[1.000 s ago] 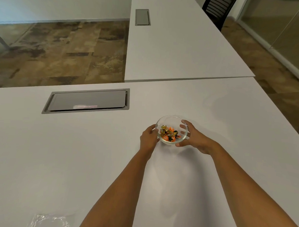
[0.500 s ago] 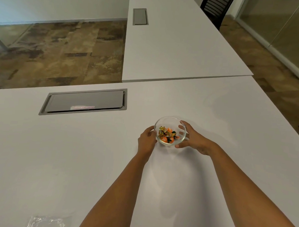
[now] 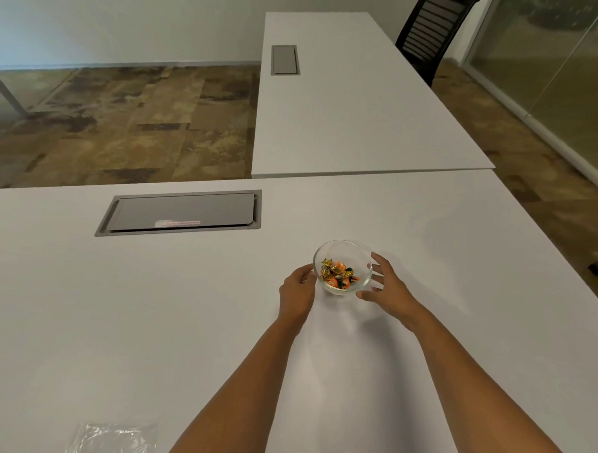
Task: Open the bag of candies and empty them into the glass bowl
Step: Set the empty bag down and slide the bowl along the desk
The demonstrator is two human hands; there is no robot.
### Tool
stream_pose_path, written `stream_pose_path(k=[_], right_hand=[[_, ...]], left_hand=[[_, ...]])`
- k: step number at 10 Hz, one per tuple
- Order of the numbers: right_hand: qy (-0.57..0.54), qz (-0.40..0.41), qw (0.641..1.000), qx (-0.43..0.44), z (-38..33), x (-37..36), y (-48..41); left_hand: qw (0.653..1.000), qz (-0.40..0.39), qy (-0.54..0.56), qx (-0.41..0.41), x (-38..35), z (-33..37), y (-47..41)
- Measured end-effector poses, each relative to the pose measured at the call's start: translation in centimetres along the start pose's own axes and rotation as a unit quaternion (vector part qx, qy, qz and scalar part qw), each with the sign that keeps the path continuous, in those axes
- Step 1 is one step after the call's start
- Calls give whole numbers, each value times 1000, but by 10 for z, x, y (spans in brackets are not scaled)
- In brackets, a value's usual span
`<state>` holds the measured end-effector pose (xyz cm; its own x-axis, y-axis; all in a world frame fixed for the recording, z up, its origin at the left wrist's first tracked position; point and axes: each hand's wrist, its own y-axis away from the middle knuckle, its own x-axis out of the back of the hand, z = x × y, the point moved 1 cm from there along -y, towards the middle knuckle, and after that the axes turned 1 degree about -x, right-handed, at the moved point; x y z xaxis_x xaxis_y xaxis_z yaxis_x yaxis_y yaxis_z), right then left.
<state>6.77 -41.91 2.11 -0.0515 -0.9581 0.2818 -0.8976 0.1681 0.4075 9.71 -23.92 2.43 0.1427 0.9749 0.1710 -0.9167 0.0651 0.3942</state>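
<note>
A small glass bowl (image 3: 342,267) stands on the white table (image 3: 150,305), holding several wrapped candies (image 3: 338,275) in orange, gold and green. My left hand (image 3: 296,291) lies against the bowl's left side, thumb at the rim. My right hand (image 3: 387,286) is just right of the bowl with its fingers spread, barely off the glass. The empty clear plastic bag (image 3: 110,440) lies flat at the table's near left edge, far from both hands.
A grey cable hatch (image 3: 181,212) is set into the table behind and left of the bowl. A second white table (image 3: 347,101) butts on beyond, with a black chair (image 3: 433,30) at its far right. The floor drops off to the right.
My right hand's fingers have opened off the bowl's right side. The left hand stays against the bowl. The view has tilted up a little.
</note>
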Motion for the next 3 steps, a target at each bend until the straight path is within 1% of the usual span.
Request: stream_pose_path(k=[1, 2, 3], right_hand=[[2, 18, 1000, 3, -2, -4, 17], [10, 39, 999, -2, -1, -7, 29], [34, 84, 996, 15, -5, -10, 51]], left_hand=[[1000, -20, 4, -11, 9, 3, 12], [999, -20, -27, -33, 21, 5, 19], [991, 37, -98, -80, 42, 11, 30]])
